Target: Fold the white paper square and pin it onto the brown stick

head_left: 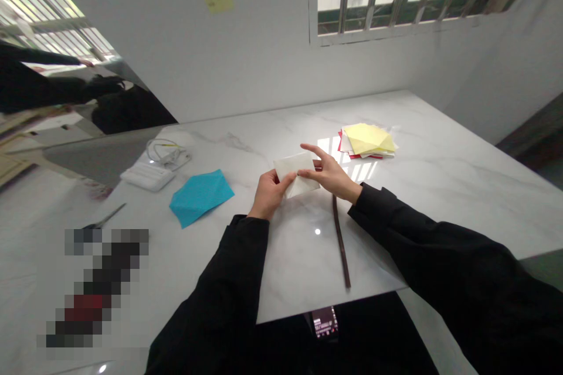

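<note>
Nearest the body, below the table's front edge, a small black device with a lit screen [324, 323] shows against dark clothing; just beyond, on the glossy white marble-patterned tabletop [290, 275], a thin dark-brown strip [341, 246] lies lengthwise, its far end close to the right wrist. Past it, a small cream-white folded sheet of paper [291, 165] is held up over the table between both hands. The left hand [267, 194] pinches its left side, thumb pressed on the near face and fingers tucked behind; the right hand [332, 177] appears to grip the right side between thumb and bent fingers, while its index finger points out, spread clear of the paper. The sheet should weigh almost nothing and bend easily, stiffer where layers overlap; it probably creases or tears before it slips, so a light pinch on the doubled edges seems safest, with the thumbs flat near the middle to keep the folds down. To the left lies a bright-blue folded paper piece [201, 196], which likely handles the same way. Farther off, at the right, rests a loose stack of yellow, white and red papers [369, 139], whose smooth sheets might slide over one another.
</note>
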Demonstrator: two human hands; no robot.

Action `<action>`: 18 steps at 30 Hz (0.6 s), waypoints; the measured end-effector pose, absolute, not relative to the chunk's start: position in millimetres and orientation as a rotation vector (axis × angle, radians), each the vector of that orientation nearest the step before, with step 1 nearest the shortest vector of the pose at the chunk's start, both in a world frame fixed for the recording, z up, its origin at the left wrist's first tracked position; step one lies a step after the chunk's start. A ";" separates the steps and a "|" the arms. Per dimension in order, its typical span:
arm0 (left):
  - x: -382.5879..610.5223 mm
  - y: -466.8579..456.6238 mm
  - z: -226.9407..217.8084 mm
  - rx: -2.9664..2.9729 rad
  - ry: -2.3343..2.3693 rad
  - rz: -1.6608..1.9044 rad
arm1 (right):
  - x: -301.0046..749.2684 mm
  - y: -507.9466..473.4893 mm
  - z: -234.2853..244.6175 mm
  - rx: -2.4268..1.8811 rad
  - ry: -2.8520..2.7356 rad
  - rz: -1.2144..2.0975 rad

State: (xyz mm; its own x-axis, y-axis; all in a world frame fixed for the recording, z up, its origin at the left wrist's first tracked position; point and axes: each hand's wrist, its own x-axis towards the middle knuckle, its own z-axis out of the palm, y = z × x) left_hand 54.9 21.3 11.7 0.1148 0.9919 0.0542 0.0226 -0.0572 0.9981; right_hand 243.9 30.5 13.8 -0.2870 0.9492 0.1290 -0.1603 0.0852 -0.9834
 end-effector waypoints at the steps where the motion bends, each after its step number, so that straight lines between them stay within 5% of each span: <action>1: 55.2 21.5 11.3 1.318 1.116 1.158 | 243.7 30.8 13.9 -0.869 -1.367 1.395; 18: 55.8 21.8 9.3 1.309 1.120 1.177 | 242.5 35.4 9.4 -0.853 -1.442 1.300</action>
